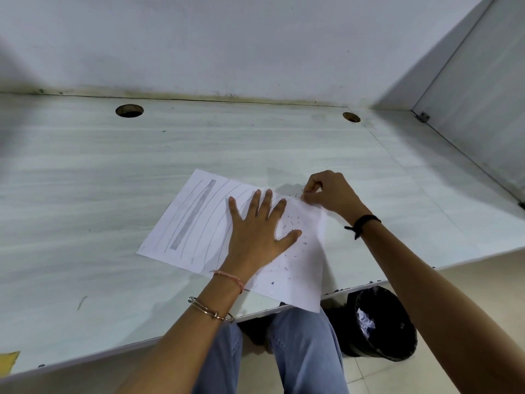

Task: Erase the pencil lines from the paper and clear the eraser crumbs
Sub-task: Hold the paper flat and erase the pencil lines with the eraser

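Bare desk (85, 172) beyond paper (181, 223).

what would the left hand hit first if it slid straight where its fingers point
Likely nothing near: off the white paper, the left hand would cross pale desk to the white wall, just left of the right hand.

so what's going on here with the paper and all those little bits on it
A person sits at a desk with a sheet of paper partly hanging over the near edge. The left hand lies flat on the paper, fingers spread, holding it down. The right hand pinches the paper's far right corner, which looks slightly lifted. Pencil lines show on the left part, and dark eraser crumbs are scattered over the right part. A black bin stands on the floor below.
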### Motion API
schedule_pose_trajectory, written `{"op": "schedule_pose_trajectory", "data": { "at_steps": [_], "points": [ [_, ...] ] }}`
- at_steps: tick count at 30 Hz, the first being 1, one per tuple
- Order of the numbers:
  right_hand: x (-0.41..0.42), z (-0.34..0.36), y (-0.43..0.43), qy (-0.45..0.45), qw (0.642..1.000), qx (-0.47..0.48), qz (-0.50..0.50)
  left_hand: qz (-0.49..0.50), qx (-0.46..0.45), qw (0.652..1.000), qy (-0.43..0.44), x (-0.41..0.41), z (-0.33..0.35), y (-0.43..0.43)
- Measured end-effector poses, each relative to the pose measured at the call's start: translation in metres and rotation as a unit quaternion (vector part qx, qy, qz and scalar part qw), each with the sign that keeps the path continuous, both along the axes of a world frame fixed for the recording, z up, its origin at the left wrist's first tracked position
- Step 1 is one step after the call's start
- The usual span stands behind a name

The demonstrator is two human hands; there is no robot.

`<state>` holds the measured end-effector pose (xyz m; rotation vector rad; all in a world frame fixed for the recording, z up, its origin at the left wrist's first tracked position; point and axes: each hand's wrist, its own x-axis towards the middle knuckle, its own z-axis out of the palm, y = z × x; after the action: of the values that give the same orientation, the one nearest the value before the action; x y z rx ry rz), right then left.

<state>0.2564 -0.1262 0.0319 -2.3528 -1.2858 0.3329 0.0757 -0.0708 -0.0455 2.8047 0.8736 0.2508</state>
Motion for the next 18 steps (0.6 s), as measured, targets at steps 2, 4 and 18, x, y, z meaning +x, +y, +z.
{"op": "schedule_pose_trajectory", "data": {
  "at_steps": [2, 4, 18],
  "points": [
    [0.002, 0.005, 0.006, -0.034, 0.999, -0.006, -0.009, -0.002, 0.006, 1.0, -0.001, -0.001, 0.0, 0.0],
    [-0.01, 0.009, 0.007, -0.004, 0.999, 0.031, 0.024, -0.002, 0.014, 1.0, 0.003, 0.0, -0.001, 0.0],
    [-0.013, -0.008, -0.007, 0.046, 0.997, 0.034, 0.048, 0.0, -0.003, 1.0, 0.007, 0.0, 0.0, 0.001]
  ]
}}
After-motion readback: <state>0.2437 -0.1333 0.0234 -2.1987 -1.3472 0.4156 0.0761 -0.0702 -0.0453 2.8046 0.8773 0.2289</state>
